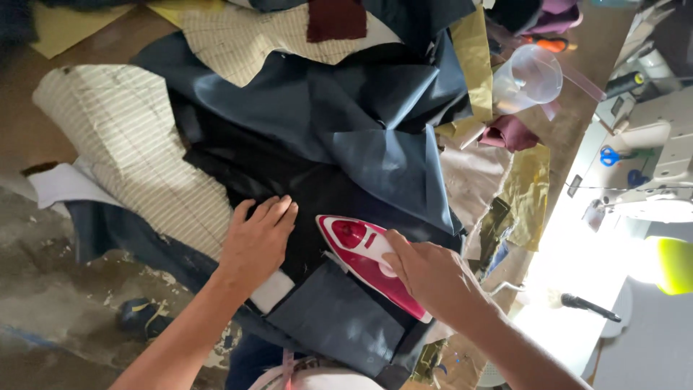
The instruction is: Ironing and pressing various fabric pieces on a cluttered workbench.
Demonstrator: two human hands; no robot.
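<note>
Right hand: our right hand (433,271) is gripping the red-and-white clothes iron (367,258), fingers closed round its handle.
Left hand: our left hand (256,242) is lying open, pressing the black cloth (274,173) flat.
Progress: the iron is sitting on the dark blue folded piece (339,318); we are judging pressing underway, much crumpled blue fabric (346,108) on the table unpressed.

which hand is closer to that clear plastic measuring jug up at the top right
Right. The right hand grips the red iron, below and left of the jug. The left hand lies flat on the black fabric, farther left.
</note>
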